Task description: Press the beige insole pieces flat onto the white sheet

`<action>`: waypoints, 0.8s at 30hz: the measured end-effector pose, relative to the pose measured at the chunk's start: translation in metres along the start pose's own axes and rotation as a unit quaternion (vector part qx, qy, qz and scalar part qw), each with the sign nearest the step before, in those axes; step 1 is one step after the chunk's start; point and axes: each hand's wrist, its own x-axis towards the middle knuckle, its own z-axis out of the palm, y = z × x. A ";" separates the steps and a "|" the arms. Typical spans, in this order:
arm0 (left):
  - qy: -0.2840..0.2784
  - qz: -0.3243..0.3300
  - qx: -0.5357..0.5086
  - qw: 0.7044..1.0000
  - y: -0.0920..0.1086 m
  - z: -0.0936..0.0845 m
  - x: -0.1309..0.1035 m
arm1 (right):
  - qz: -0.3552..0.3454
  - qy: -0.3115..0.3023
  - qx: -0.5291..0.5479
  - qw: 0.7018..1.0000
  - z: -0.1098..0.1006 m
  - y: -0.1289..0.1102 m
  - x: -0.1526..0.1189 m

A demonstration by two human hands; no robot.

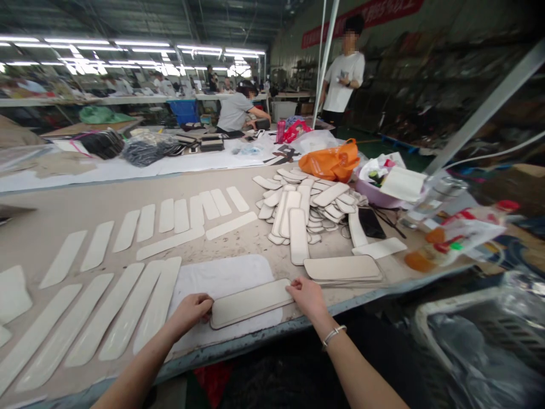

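A long cream padded strip (251,302) lies on a white cloth (221,278) near the table's front edge. My left hand (192,311) grips its left end with curled fingers. My right hand (307,295), with a bracelet on the wrist, presses on its right end. Just to the right sits a small stack of similar strips (343,268). Several more cream strips (128,307) lie in rows to the left.
A heap of cream pieces (304,207) sits behind the cloth, with an orange bag (331,162), a black phone (371,222), a purple basin (377,194) and bottles (447,238) at the right. One person sits and another (343,74) stands farther back.
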 end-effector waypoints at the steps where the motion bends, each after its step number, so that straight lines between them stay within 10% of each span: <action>1: 0.002 0.004 0.007 1.000 0.001 0.000 -0.002 | -0.002 -0.002 -0.004 1.000 0.000 -0.001 0.000; 24: 0.106 0.028 0.095 0.989 -0.007 0.012 -0.005 | -0.003 -0.002 -0.006 1.000 0.001 -0.001 0.001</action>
